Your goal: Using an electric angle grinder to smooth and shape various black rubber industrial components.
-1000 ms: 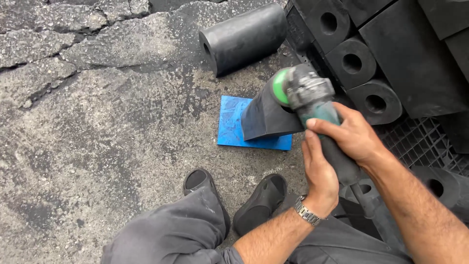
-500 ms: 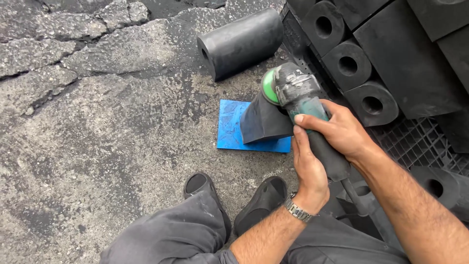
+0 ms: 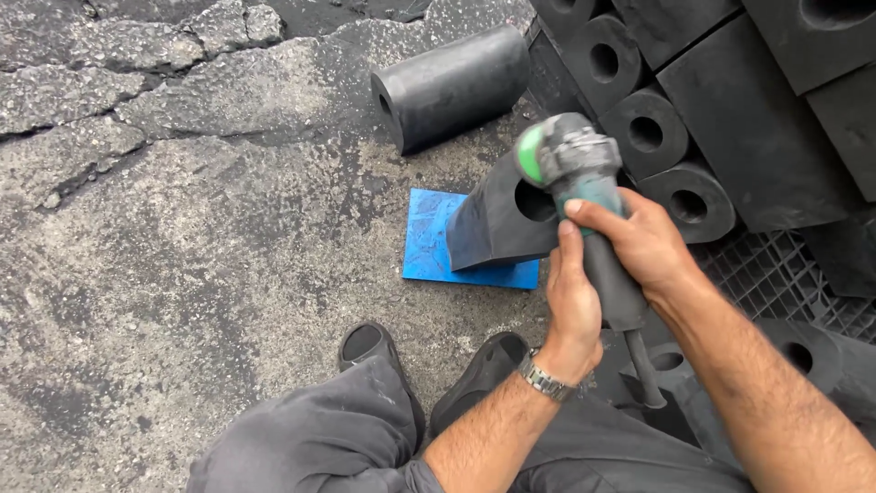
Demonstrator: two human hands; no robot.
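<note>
Cracked, grey asphalt ground (image 3: 182, 228) fills most of the view, rough and patchy, with deep cracks at the upper left. At the upper right lies a stack of black rubber blocks (image 3: 730, 119), several with round holes through them, resting on a black plastic grid crate (image 3: 776, 274). 1 loose black rubber cylinder (image 3: 456, 87) lies on its side on the ground above the work spot. The person crouches, grey trousers (image 3: 319, 438) and 2 dark shoes (image 3: 429, 356) at the bottom edge. A black rubber block (image 3: 497, 224) with a hole in its end stands tilted on a flat blue board (image 3: 433, 242) on the asphalt. An angle grinder (image 3: 575, 169), with a green guard and dark body, sits against the top of that block. The right hand (image 3: 639, 242) has its grip closed round the grinder's body; the left hand (image 3: 570, 306), with a metal watch at the wrist, is closed on it just below.
</note>
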